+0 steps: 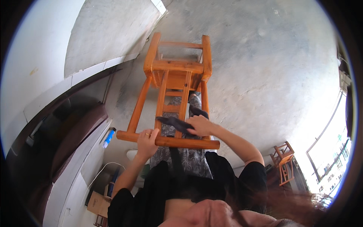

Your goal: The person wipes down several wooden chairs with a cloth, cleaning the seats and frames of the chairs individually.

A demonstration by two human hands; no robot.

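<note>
Two hands [147,143] [199,125], at least two wooden chairs [177,67] [283,156], one dark cloth [177,124] and one cardboard box [99,204] are visible.

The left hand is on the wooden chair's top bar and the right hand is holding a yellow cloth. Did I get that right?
Almost! The cloth isn't yellow; the head view shows that it's dark, nearly black. The rest is right: the left hand is on the wooden chair's top bar, and the right hand is holding the cloth.
</note>
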